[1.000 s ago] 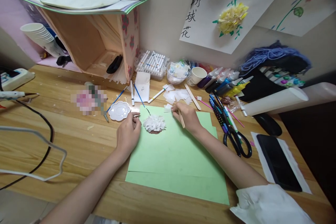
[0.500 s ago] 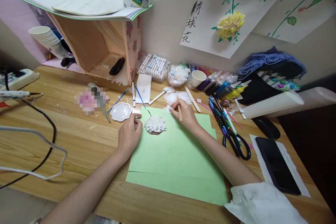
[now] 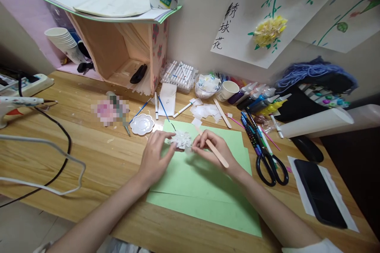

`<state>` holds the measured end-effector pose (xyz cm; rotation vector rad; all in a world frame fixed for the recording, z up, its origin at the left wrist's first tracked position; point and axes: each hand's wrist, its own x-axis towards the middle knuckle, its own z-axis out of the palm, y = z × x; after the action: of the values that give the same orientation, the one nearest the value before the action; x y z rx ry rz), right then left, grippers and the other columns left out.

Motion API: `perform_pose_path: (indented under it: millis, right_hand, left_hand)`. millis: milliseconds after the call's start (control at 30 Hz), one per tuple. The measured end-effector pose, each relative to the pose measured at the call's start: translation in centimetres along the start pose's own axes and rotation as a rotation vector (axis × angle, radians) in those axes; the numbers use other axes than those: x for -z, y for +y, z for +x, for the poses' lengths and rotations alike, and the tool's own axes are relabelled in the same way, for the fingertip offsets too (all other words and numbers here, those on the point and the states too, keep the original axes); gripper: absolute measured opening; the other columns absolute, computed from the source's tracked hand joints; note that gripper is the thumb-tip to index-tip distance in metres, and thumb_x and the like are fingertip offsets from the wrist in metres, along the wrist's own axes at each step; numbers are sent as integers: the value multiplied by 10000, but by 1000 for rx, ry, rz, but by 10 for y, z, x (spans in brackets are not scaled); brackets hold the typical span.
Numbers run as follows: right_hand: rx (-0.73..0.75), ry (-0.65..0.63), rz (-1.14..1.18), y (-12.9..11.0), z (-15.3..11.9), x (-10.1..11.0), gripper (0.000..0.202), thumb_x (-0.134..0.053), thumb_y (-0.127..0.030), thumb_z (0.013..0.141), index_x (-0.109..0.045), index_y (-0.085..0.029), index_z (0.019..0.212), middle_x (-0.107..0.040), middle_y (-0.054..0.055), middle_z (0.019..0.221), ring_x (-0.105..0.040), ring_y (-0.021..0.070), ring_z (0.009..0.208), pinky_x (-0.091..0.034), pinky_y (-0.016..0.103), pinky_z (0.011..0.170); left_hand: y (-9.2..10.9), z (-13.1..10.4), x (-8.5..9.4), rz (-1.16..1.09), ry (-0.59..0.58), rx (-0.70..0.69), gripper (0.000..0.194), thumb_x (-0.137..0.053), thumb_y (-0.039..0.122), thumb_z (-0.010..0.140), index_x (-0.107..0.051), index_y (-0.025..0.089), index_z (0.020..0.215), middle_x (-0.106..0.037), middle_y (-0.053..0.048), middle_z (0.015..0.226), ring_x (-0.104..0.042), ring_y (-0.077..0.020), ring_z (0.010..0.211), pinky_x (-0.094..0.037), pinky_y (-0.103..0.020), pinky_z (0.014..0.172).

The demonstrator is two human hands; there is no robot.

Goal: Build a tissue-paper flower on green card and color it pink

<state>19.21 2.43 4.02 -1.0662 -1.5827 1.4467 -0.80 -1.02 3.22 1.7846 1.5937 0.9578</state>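
A ruffled white paper flower (image 3: 181, 140) sits on a green paper sheet (image 3: 204, 182). My left hand (image 3: 156, 154) is at its left side, with thumb and index finger touching its edge. My right hand (image 3: 216, 149) grips a wooden craft stick (image 3: 218, 154), which slants across the fingers. Its thumb and fingertips also pinch what looks like a small white paper piece (image 3: 189, 149), blurred, close to the flower's right edge. Loose white paper squares (image 3: 208, 111) lie behind the green sheet.
Black-handled scissors (image 3: 271, 168) and pens lie to the right, beside a phone (image 3: 319, 191). A glue gun (image 3: 23, 102) and cables are at the left. Behind stand a marker box (image 3: 179, 76), a bowl of paper bits (image 3: 207, 85), a paper cup (image 3: 228, 90) and paint bottles (image 3: 261, 101).
My right hand has come from the loose paper squares to the flower's right side, keeping the craft stick. My left hand has moved right, and its thumb and index finger now touch the flower.
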Motion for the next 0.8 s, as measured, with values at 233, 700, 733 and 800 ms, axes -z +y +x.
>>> perform_pose_path:
  millis: [233,700,733,800]
  right_hand:
    - [44,-58,-84,16,-17,-30,172,-609,-160,781,-453,-211,728,-621,21,800,-603,144,736,-470,292,719]
    - [149,-7,-240,26,-16,-31,131,-579,-153,793,-473,-220,754,-624,33,814,-607,156,748,-484,297,697]
    - [158,-13,-245,26,-16,-30,132,-578,-147,792,-475,-220,754,-621,33,814,-606,154,746,-484,292,689]
    - [182,-18,-254,25,-17,-29,138,-577,-135,789,-474,-219,751,-616,31,804,-604,150,735,-482,285,672]
  left_hand:
    - [-7,-22,-3,-213,-228,251,186,-570,349,814,-663,192,845,-647,-11,764,-534,-147,691,-407,-250,652]
    - [-16,-24,0,-169,-212,267,153,-586,318,794,-682,199,794,-655,5,713,-532,-134,653,-402,-234,627]
    - [-16,-24,1,-167,-206,265,171,-566,327,813,-680,199,814,-663,1,736,-541,-136,668,-406,-237,636]
    - [-15,-24,1,-172,-199,264,219,-530,362,842,-674,202,881,-679,-11,813,-558,-142,708,-414,-244,658]
